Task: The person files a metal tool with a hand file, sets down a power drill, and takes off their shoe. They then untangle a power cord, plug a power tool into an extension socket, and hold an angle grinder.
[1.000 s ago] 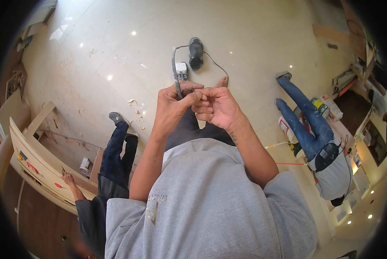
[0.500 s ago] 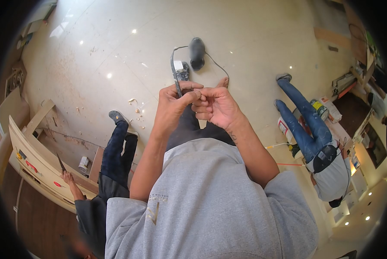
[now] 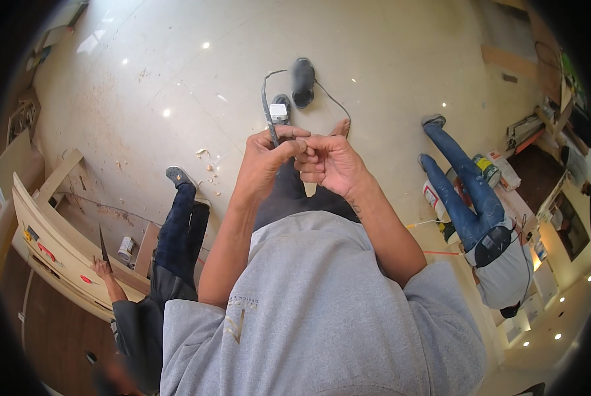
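My left hand (image 3: 266,164) is closed around a dark cord (image 3: 266,99), which loops up towards a loose black shoe (image 3: 302,82) on the floor. Fingertip to fingertip with it, my right hand (image 3: 333,164) is closed in a pinch. Whatever lies between the fingertips is too small or hidden to name. Just beyond my left fingers is a small white rectangular piece (image 3: 279,111), in front of my dark-shod foot; I cannot tell whether it hangs from the cord. A thinner stretch of cord runs from the shoe towards my bare right foot (image 3: 341,127).
On the left, a co-worker's hand (image 3: 101,269) holds a dark pointed blade (image 3: 103,243) by a pale cabinet panel (image 3: 58,241). A person in jeans (image 3: 463,175) stands on the right near tubs and bags (image 3: 504,168). Scraps (image 3: 203,153) litter the glossy floor (image 3: 374,59).
The white piece has shifted slightly down and right. My hands keep nearly the same pose. At left, the co-worker's blade has swung more upright.
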A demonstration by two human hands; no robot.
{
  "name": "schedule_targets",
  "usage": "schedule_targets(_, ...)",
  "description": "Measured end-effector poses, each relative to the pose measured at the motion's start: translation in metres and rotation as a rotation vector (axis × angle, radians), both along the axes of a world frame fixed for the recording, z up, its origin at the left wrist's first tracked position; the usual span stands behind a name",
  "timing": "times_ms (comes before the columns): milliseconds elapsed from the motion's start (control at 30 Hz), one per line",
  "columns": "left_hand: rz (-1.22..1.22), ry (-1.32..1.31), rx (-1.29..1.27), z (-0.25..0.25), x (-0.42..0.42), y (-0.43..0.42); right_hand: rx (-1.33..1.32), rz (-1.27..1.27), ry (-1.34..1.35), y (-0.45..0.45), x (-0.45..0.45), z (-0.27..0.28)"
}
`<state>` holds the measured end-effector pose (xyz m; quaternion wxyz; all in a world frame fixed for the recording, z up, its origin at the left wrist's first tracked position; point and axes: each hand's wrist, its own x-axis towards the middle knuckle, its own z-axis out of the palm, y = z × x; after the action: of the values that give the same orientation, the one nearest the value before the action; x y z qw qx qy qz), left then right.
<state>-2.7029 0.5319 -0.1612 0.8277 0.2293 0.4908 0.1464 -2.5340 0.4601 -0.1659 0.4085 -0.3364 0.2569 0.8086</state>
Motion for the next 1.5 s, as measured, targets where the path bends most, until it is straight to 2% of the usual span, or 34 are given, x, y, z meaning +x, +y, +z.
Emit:
schedule_targets(367,0.04,0.006,-0.076,-0.007,-0.007,-0.014,0.031,0.065,-0.03,-0.008,-0.005,0.007)
schedule_targets(500,0.096,-0.001,-0.125,-0.008,-0.011,-0.02,0.03,-0.014,0.005,-0.017,-0.015,0.007)
schedule_targets(700,0.197,0.026,-0.073,0.011,-0.025,-0.023,0.039,0.017,-0.025,-0.011,-0.023,0.026)
schedule_targets(867,0.138,0.033,0.031,0.017,-0.036,-0.031,0.026,-0.021,-0.001,-0.019,-0.032,0.021)
schedule_targets(967,0.141,0.063,0.037,0.032,-0.032,-0.028,-0.005,-0.037,-0.025,-0.019,-0.038,0.018)
schedule_targets(1033,0.151,0.071,0.042,0.048,-0.059,-0.031,0.015,-0.02,-0.054,-0.023,-0.07,0.026)
schedule_targets(1200,0.158,0.135,0.05,0.047,-0.06,-0.027,0.052,0.009,-0.128,-0.016,-0.075,0.027)
schedule_targets(1233,0.158,0.129,0.057,0.06,-0.09,-0.04,0.068,0.016,-0.154,-0.028,-0.104,0.042)
schedule_targets(1500,0.133,0.163,0.101,0.053,-0.102,-0.047,0.124,0.078,-0.355,-0.029,-0.115,0.047)
